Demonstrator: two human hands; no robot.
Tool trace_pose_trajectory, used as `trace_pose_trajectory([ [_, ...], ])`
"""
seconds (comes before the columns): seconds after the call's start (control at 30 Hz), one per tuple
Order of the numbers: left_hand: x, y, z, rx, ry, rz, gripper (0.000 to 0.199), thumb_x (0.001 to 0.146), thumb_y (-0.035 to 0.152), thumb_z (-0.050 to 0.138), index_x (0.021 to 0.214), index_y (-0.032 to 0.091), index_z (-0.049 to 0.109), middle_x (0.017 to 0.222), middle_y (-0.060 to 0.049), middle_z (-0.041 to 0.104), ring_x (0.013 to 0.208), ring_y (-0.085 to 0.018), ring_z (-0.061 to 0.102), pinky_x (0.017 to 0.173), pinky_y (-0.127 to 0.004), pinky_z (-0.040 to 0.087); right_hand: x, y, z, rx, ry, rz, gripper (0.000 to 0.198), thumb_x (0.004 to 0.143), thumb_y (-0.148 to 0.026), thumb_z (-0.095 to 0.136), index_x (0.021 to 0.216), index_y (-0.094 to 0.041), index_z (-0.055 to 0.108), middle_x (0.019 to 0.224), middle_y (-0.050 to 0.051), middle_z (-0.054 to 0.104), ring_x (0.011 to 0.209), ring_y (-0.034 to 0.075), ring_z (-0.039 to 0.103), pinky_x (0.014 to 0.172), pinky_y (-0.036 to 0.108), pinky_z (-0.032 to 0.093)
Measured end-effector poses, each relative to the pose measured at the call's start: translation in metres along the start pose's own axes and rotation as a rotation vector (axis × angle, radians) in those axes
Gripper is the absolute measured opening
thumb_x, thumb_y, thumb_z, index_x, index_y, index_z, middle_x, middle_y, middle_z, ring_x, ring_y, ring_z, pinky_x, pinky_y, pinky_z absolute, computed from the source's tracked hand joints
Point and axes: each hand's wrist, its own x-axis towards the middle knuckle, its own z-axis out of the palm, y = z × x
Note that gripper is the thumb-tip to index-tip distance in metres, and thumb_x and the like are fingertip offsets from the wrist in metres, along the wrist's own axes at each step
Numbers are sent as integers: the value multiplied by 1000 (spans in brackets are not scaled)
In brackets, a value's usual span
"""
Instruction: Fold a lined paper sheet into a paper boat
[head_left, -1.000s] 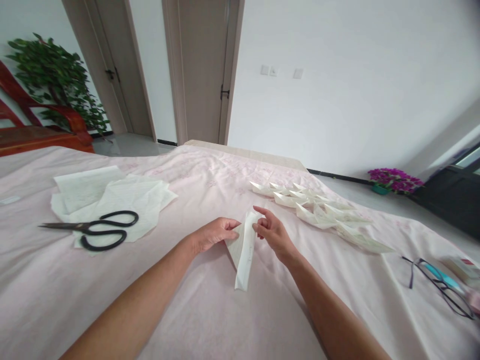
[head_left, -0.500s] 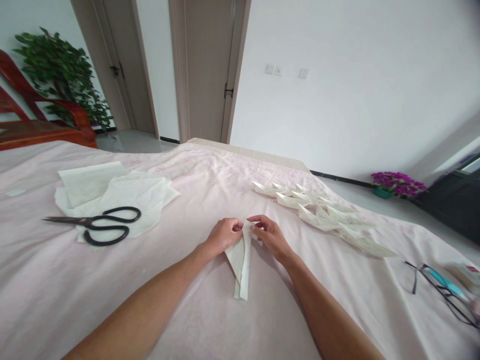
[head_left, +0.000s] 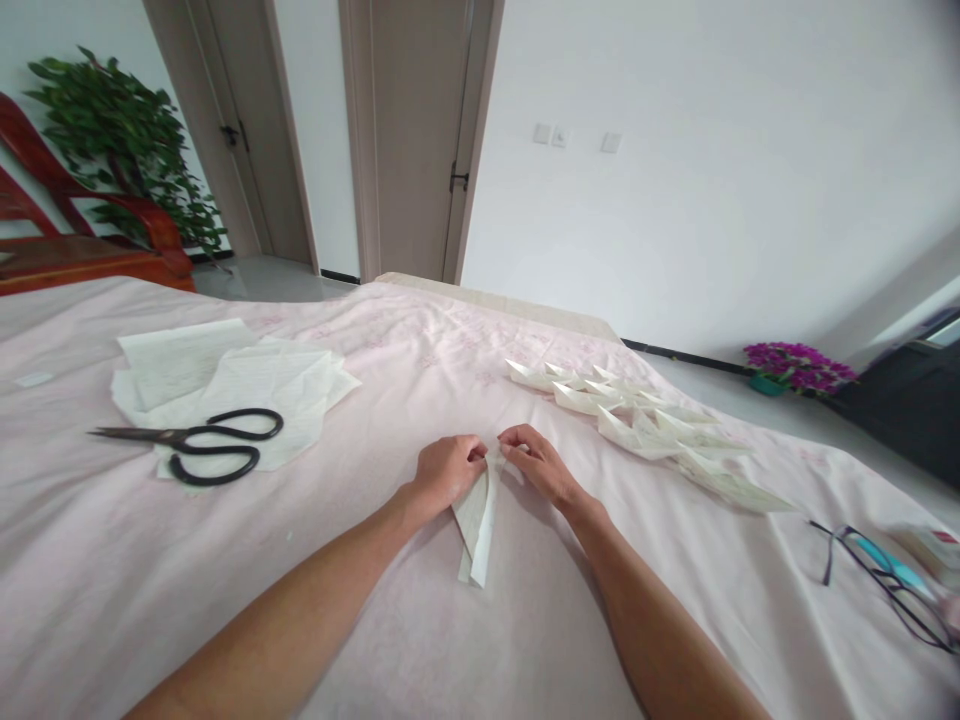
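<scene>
A partly folded piece of thin pale paper (head_left: 480, 525) lies between my hands, its narrow end pointing towards me. My left hand (head_left: 451, 472) pinches its upper left edge, fingers curled. My right hand (head_left: 541, 465) is closed at the top right corner of the same paper, thumb and forefinger together. The fingertips partly hide the paper's far end. To the right stand several folded paper boats (head_left: 637, 430) in a close group. On the left, black-handled scissors (head_left: 217, 445) rest on loose sheets of paper (head_left: 285, 385).
A pink patterned cloth (head_left: 405, 640) with wrinkles covers the surface. Eyeglasses (head_left: 885, 580) and a small box (head_left: 930, 550) lie at the right edge. Beyond are a wooden chair (head_left: 97, 250), a green plant (head_left: 112, 140), doors and purple flowers (head_left: 799, 368).
The paper's near end has swung slightly to the left and its folded strip has tilted. My right fingertips have shifted a little at the top corner. My left hand stays nearly in place.
</scene>
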Motion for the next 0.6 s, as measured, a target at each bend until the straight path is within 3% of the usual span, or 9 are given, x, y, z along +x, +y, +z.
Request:
trace_pose_trajectory([
  [0.13, 1, -4, 3, 38, 29, 66, 19, 81, 31, 58, 92, 27, 72, 93, -2, 73, 82, -18, 65, 66, -25, 40, 3, 7, 2, -140, -15, -77, 17, 68, -18, 57, 84, -20, 63, 91, 2, 61, 89, 17, 55, 77, 27, 42],
  [0.37, 1, -5, 7, 90, 55, 102, 17, 83, 33, 58, 91, 26, 71, 93, -2, 72, 83, -17, 64, 69, -25, 41, 6, 8, 6, -295, 7, -138, 21, 66, -14, 54, 83, -19, 65, 89, 2, 63, 89, 18, 55, 85, 30, 40],
  [0.6, 1, -9, 12, 131, 72, 110, 13, 83, 31, 61, 91, 26, 70, 92, -1, 70, 86, -16, 62, 73, -25, 42, 5, 11, 6, -62, 26, -117, 15, 66, -15, 54, 74, -20, 66, 88, 2, 65, 84, 17, 58, 76, 28, 43],
])
